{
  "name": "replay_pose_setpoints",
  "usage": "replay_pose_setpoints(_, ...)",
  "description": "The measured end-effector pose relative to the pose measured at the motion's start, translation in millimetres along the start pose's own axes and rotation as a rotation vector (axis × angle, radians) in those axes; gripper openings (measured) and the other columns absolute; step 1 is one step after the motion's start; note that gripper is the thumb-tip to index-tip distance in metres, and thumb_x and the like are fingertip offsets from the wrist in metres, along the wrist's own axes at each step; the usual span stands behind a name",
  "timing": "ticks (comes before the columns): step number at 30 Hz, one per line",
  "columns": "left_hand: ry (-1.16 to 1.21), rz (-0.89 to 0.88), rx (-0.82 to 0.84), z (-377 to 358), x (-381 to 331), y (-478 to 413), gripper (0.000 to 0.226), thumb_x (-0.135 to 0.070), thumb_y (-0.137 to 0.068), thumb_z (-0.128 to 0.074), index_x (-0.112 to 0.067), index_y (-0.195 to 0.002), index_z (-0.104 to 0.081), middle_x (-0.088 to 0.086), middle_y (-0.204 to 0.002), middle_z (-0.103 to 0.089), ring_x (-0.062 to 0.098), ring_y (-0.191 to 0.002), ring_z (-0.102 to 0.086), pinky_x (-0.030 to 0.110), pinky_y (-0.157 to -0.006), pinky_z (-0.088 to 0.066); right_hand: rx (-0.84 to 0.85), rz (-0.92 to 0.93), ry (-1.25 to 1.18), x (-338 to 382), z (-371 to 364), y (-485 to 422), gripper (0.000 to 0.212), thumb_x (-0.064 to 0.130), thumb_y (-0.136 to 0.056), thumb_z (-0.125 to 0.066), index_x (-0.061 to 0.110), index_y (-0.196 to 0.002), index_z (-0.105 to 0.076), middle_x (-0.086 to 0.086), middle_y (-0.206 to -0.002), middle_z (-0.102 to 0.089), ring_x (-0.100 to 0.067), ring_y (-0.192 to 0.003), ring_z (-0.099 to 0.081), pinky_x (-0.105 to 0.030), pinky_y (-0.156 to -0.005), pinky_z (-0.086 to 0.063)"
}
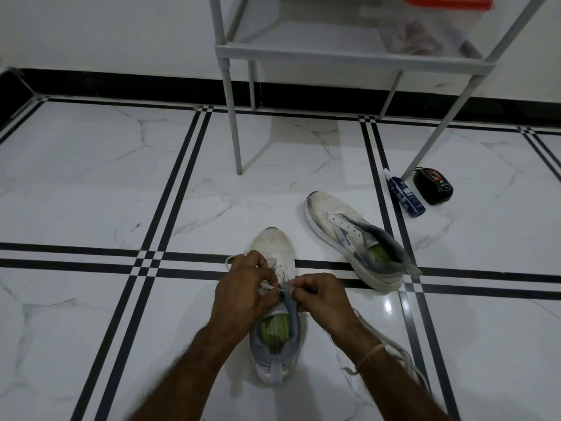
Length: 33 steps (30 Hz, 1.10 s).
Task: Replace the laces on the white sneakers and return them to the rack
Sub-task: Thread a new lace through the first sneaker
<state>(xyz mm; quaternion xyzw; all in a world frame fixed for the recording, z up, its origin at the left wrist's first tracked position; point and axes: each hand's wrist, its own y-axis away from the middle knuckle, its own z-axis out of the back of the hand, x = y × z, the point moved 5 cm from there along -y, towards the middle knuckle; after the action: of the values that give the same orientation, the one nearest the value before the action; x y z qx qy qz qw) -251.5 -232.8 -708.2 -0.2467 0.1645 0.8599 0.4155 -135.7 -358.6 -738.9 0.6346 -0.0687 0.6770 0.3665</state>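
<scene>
Left hand (244,288): fingers curled closed, pinching a white lace (267,286) at the top eyelets of the near sneaker (274,247). Right hand (321,294): fingers likewise closed, pinching the lace end beside the grey tongue (290,302); knuckles of both hands almost touching above the throat of the shoe. A loop of lace visible at the left side of the shoe, just beyond the left hand. Thin cord band (368,355) around the right wrist.

Near sneaker: upright on the floor (91,177), toe pointing away, green insole exposed at the heel opening.

Second sneaker (355,238): on the floor to the right and further away, apart from the first, unlaced, eyelets open, toe pointing away and left.

Blue bottle (405,194): lying flat beyond the second sneaker. Black case (432,185): just beside the bottle, near a leg of the grey rack (349,57).
</scene>
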Motion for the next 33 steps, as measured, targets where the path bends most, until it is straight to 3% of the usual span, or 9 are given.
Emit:
replay_pose_setpoints(5,0.172,0.013,-0.013,-10,5,6,0.052,-0.063,-0.071,-0.051,-0.024,-0.092,-0.078,-0.010,-0.099,-0.055,0.012,-0.102,-0.051,0.030,-0.081,-0.048,0.015,0.060,0.035,2,0,2,0.015,0.006,-0.093,-0.068,0.010,-0.099,-0.081,-0.004,-0.087,-0.079,-0.024,-0.083,-0.076,-0.041,-0.078,-0.064)
replay_pose_setpoints(10,0.281,0.075,-0.039,-18,13,7,0.035,-0.054,-0.079,-0.061,-0.026,-0.091,-0.077,-0.009,-0.098,-0.060,0.013,-0.100,-0.053,0.030,-0.087,-0.046,0.104,-0.004,-0.200,-6,1,6,0.020,0.006,-0.101,-0.058,0.001,-0.110,-0.076,-0.018,-0.104,-0.076,-0.035,-0.101,-0.073,-0.043,-0.088,-0.061)
replay_pose_setpoints(16,0.207,0.067,-0.003,-20,20,4,0.041,-0.072,-0.070,-0.053,-0.040,-0.086,-0.073,-0.021,-0.098,-0.059,0.009,-0.105,-0.051,0.039,-0.093,-0.044,0.063,0.029,-0.074,-5,-3,1,0.015,0.007,-0.098,-0.062,0.010,-0.086,-0.070,-0.010,-0.081,-0.069,-0.021,-0.076,-0.063,-0.028,-0.066,-0.052)
replay_pose_setpoints(21,0.426,0.125,-0.044,-20,32,8,0.030,-0.059,-0.071,-0.071,-0.034,-0.087,-0.076,-0.019,-0.102,-0.063,0.000,-0.108,-0.051,0.031,-0.095,-0.047,-0.157,-0.003,-0.876,41,49,-6,0.027,0.013,-0.108,-0.041,0.015,-0.083,-0.051,-0.002,-0.070,-0.051,-0.013,-0.054,-0.051,-0.028,-0.054,-0.051)
replay_pose_setpoints(23,0.500,0.148,-0.057,-21,34,9,0.031,-0.060,-0.069,-0.074,-0.037,-0.090,-0.074,-0.016,-0.105,-0.063,0.007,-0.109,-0.056,0.038,-0.094,-0.052,-0.161,0.138,-0.522,50,64,-11,0.019,0.014,-0.107,-0.046,0.012,-0.090,-0.053,-0.003,-0.072,-0.049,-0.014,-0.060,-0.044,-0.025,-0.056,-0.045)
replay_pose_setpoints(25,0.540,0.162,-0.087,-20,35,11,0.038,-0.061,-0.066,-0.077,-0.039,-0.098,-0.070,-0.019,-0.107,-0.062,0.008,-0.108,-0.058,0.041,-0.091,-0.055,-0.061,0.262,-0.014,49,47,-9,0.009,0.013,-0.101,-0.058,0.011,-0.094,-0.063,-0.004,-0.082,-0.061,-0.015,-0.076,-0.059,-0.031,-0.071,-0.053)
replay_pose_setpoints(28,0.573,0.199,-0.136,-19,36,13,0.059,-0.061,-0.060,-0.079,-0.039,-0.112,-0.062,-0.020,-0.115,-0.055,0.006,-0.110,-0.057,0.039,-0.091,-0.057,0.101,0.253,0.287,16,11,-7,0.006,0.019,-0.089,-0.075,0.022,-0.084,-0.073,0.001,-0.089,-0.068,-0.009,-0.089,-0.067,-0.038,-0.084,-0.057)
replay_pose_setpoints(31,0.582,0.244,-0.153,-18,38,18,0.076,-0.060,-0.056,-0.082,-0.038,-0.121,-0.051,-0.015,-0.123,-0.045,0.006,-0.111,-0.057,0.034,-0.089,-0.058,0.028,0.196,0.195,8,7,-11,0.014,0.024,-0.094,-0.071,0.017,-0.081,-0.072,0.003,-0.079,-0.071,-0.012,-0.076,-0.066,-0.040,-0.069,-0.054)
replay_pose_setpoints(33,0.615,0.265,-0.138,-18,38,19,0.077,-0.050,-0.060,-0.089,-0.036,-0.124,-0.049,-0.011,-0.126,-0.043,0.005,-0.111,-0.057,0.032,-0.089,-0.058,-0.026,0.066,-0.257,19,23,-14,0.023,0.025,-0.103,-0.057,0.007,-0.092,-0.063,0.001,-0.076,-0.069,-0.012,-0.065,-0.058,-0.026,-0.057,-0.041)
